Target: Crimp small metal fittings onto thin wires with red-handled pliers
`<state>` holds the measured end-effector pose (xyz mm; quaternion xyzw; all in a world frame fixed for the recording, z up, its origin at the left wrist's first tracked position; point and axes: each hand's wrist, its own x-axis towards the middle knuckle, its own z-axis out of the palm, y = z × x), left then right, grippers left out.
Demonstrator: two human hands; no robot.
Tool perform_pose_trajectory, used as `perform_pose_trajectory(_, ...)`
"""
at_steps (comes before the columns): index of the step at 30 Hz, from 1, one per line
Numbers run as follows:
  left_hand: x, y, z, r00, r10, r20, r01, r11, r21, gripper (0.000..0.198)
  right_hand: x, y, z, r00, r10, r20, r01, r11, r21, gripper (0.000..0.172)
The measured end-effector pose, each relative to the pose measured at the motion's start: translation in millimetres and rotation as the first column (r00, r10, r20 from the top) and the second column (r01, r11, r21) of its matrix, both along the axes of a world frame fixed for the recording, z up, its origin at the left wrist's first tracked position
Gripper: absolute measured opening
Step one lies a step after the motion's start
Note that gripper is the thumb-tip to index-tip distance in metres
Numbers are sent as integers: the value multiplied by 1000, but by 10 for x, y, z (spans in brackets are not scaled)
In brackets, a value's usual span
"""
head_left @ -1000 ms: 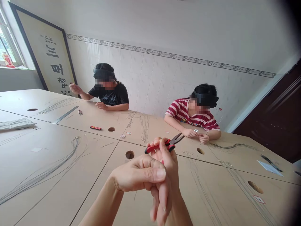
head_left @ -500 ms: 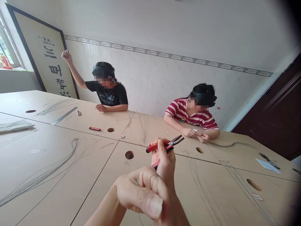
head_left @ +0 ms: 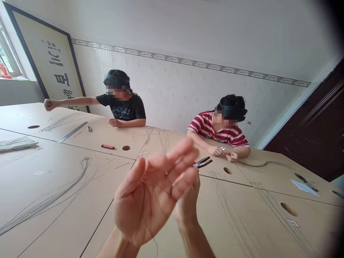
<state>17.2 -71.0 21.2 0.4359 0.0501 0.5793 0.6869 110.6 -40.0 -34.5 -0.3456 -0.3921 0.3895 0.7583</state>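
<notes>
My left hand (head_left: 146, 195) is raised close to the camera, palm toward me, fingers stretched and apart. A thin wire (head_left: 150, 229) runs across the palm and hangs below it. Behind it, my right hand (head_left: 188, 204) is closed round red-handled pliers (head_left: 202, 163). Only the dark jaws stick out to the right, above the beige table (head_left: 242, 222); the handles are hidden by my left fingers.
Two people sit across the table: one in black (head_left: 120, 104) with an arm stretched left, one in a striped shirt (head_left: 220, 130) handling small parts. Wire bundles (head_left: 53, 197), a steel ruler (head_left: 72, 132), a small red-black object (head_left: 108, 146), cable holes (head_left: 228, 171), a pen (head_left: 305, 182).
My left hand has opened from a closed pinch to spread fingers and risen in front of the pliers. The person in black swung the raised arm down and out to the left.
</notes>
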Motion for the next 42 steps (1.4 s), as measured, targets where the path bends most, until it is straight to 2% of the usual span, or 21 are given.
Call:
perform_pose_trajectory(3, -61, 144, 51, 969, 224, 107, -221, 975, -39, 39, -41, -15, 8, 993, -108, -51, 107, 994, -25, 24)
perform_pose_trajectory(8, -112, 391, -6, 907, 390, 161, -383, 921, -74, 40, -128, -48, 13, 986, -155, 63, 155, 988, 19, 24)
perform_pose_trajectory(12, -75, 440, -66, 879, 477, 3, -476, 876, -78, 36, -160, -81, 40, 972, -153, 177, 139, 986, 87, 27)
perform_pose_trajectory(15, -37, 413, -99, 855, 468, -222, -470, 881, 47, 31, -138, -76, 40, 956, -179, 231, 155, 981, 118, 26)
perform_pose_trajectory(18, -21, 378, -116, 757, 459, -465, -413, 887, 205, 29, -96, -57, 20, 926, -245, 288, 222, 969, 111, 25)
perform_pose_trajectory(21, -23, 354, -115, 680, 439, -587, -318, 898, 304, 28, -66, -44, 14, 921, -255, 293, 233, 966, 109, 25)
perform_pose_trajectory(25, -30, 343, -112, 647, 473, -597, -319, 880, 351, 21, -46, -40, 41, 918, -259, 300, 237, 966, 107, 25)
perform_pose_trajectory(34, -59, 408, -139, 707, 469, -529, -332, 881, 337, 15, -33, -27, 23, 894, -307, 327, 255, 948, 193, 23)
perform_pose_trajectory(42, -86, 407, -134, 675, 471, -568, -308, 879, 363, 15, -31, -10, 7, 869, -343, 356, 280, 935, 218, 21)
